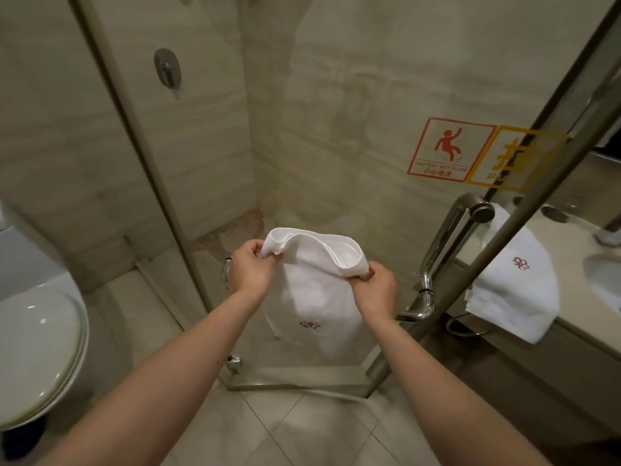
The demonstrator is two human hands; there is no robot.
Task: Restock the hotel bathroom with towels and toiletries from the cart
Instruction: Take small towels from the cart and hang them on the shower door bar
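**One head-worn wide-angle view, tilted down at the shower door**

The camera sits at the person's head and faces forward and steeply down. Both forearms run up from the bottom edge to the left hand (pixel 250 267) and right hand (pixel 376 287), which pinch a white towel (pixel 316 297) close to the lens at frame centre. The glass shower door (pixel 353 146) fills the middle; the toilet (pixel 37 348) cuts the left edge and the vanity counter (pixel 588 331) the right.

At centre frame a towel (pixel 316 294) hangs between the left hand (pixel 252 268) and right hand (pixel 377 291), before the shower door (pixel 336 156). A toilet (pixel 37 348) sits lower left. A second towel (pixel 517 287) drapes over the bench (pixel 581 319) at right.
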